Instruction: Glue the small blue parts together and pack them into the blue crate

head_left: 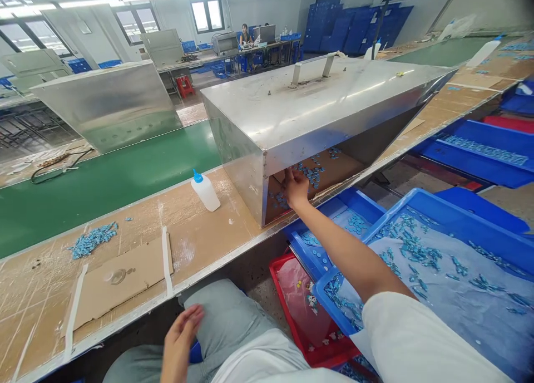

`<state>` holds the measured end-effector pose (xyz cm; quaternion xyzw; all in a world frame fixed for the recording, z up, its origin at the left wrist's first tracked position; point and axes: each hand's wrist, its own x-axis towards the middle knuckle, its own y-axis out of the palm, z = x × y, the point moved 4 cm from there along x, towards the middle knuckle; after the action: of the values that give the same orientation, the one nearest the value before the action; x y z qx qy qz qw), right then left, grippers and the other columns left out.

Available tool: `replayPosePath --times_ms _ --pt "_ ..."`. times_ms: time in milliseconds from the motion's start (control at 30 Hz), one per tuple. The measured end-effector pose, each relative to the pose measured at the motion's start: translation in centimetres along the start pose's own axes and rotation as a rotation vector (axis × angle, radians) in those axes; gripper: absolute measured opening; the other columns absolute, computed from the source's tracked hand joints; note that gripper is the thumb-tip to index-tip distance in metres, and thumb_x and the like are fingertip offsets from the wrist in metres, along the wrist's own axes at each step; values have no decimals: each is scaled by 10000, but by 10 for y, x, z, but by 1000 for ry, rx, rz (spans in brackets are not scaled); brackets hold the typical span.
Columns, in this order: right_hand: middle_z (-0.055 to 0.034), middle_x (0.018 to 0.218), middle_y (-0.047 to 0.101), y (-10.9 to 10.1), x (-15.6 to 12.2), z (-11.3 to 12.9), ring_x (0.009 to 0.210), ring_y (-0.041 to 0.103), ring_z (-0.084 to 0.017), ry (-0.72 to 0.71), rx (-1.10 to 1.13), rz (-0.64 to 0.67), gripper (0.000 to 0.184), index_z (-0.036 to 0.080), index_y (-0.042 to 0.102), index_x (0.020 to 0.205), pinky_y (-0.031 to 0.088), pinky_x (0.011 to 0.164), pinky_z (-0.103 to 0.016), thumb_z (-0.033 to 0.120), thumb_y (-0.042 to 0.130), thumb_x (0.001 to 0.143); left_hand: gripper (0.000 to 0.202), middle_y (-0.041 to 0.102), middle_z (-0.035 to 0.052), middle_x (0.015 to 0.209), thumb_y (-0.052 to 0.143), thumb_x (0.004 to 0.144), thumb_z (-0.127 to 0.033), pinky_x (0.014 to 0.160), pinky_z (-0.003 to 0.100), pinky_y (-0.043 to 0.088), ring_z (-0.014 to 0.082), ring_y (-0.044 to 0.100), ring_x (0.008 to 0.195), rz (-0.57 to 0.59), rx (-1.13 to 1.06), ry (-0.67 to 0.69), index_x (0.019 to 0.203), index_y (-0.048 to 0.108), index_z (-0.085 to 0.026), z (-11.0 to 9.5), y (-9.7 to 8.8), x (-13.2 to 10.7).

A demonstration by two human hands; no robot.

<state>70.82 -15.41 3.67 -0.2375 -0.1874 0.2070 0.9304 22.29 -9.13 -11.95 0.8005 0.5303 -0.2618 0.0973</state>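
My right hand reaches under the front edge of a metal hood, its fingers bent together. What they hold, if anything, is hidden. Small flat blue pieces lie scattered on the brown board just beyond and around that hand. Above my lap, my left hand is loosely curved with the fingers partly stretched, and nothing shows in it. On the bench to the left are a pile of small blue pieces and a taped cardboard sheet with a round clear disc. A white squeeze bottle with a blue cap stands beside the hood.
A green conveyor belt runs behind the bench. Blue trays with many blue pieces sit to my right, close under my forearm. Below them is a red tray. Another metal hood stands across the belt. A person sits far back.
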Motion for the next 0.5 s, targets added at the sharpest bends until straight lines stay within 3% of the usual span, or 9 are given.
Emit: replayPosePath --times_ms 67,133,200,233,300,367,500 --pt "11 444 447 -6 -51 5 424 429 -123 -46 66 -3 598 198 514 580 346 445 -252 651 328 922 380 706 137 1119 663 732 -417 1005 392 467 286 625 1135 241 -306 -56 1005 687 -155 -37 70 -23" --pt "22 460 446 -3 -110 13 439 410 -103 -202 120 100 572 206 454 524 325 457 -243 604 387 929 384 694 165 1118 635 796 -417 979 396 479 275 637 1102 501 -548 -168 1026 692 -114 -69 133 -48" --pt "38 452 430 7 -165 24 442 391 -96 -387 71 281 539 206 448 507 283 453 -242 568 478 905 353 707 155 1020 587 844 -402 893 377 518 244 676 973 702 -716 -361 988 694 -99 -90 180 -68" --pt "33 471 466 12 -187 29 456 408 -103 -493 9 361 511 208 480 523 278 463 -251 540 482 911 300 711 127 947 570 859 -368 844 350 530 214 685 898 726 -796 -429 941 692 -107 -96 196 -74" --pt "6 564 574 20 -216 36 519 472 -131 -680 -163 430 439 220 557 587 293 502 -278 474 468 933 201 691 64 785 538 854 -272 758 306 537 164 675 743 671 -926 -546 777 662 -134 -100 217 -76" --pt "-16 649 636 22 -225 38 591 523 -160 -778 -343 401 368 230 606 666 313 547 -306 398 447 952 169 662 38 725 526 824 -212 725 269 531 140 657 694 634 -978 -615 707 628 -144 -98 228 -73" --pt "-39 688 625 19 -223 35 671 516 -189 -849 -494 255 305 213 610 720 333 607 -340 321 451 956 147 675 53 877 540 808 -216 836 252 516 157 660 908 700 -998 -583 860 657 -143 -101 238 -67"
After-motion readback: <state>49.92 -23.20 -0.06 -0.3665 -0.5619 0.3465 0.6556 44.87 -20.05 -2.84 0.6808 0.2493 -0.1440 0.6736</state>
